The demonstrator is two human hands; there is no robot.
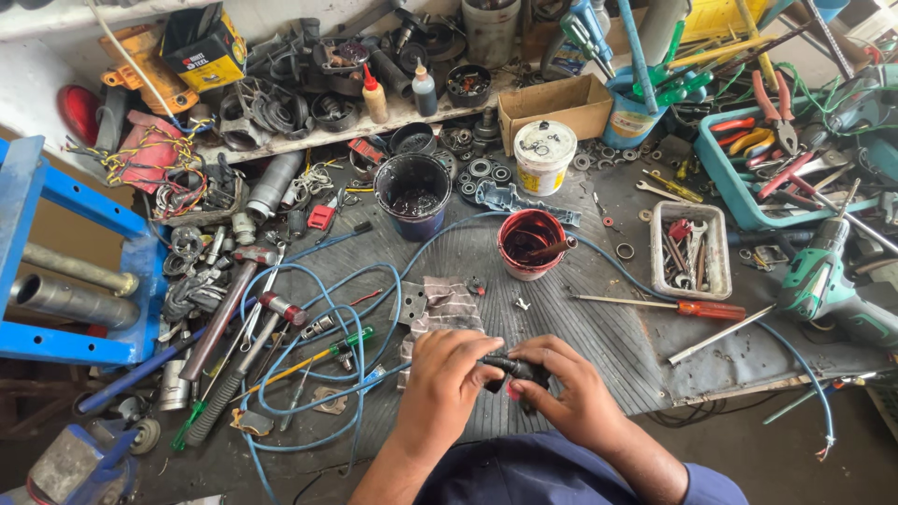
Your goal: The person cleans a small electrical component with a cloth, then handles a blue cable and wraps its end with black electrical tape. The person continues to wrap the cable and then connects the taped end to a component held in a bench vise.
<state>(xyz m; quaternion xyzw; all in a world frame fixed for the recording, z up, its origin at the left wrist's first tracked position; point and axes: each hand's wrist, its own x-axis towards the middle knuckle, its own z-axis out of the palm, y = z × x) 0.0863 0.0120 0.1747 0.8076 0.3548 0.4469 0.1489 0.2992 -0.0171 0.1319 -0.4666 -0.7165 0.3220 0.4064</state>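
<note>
Both hands meet at lower centre of frame. Left hand (449, 379) and right hand (566, 393) each pinch black part (513, 367) with fingers closed on it, raised off mat (599, 337), likely for close handling. Blue cable (327, 374) loops at left; rag (444, 304) just above. Red tub (528, 241) and screwdriver (669, 306) near, nothing between hands.

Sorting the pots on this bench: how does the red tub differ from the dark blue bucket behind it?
The red tub is smaller and sits nearer the hands; the dark blue bucket is larger and stands farther back, to its left. A stick-like tool leans out of the red tub over its right rim; nothing sticks out of the dark blue bucket. Both stand upright, lidless, with dark contents, on the grey ribbed mat.
</note>
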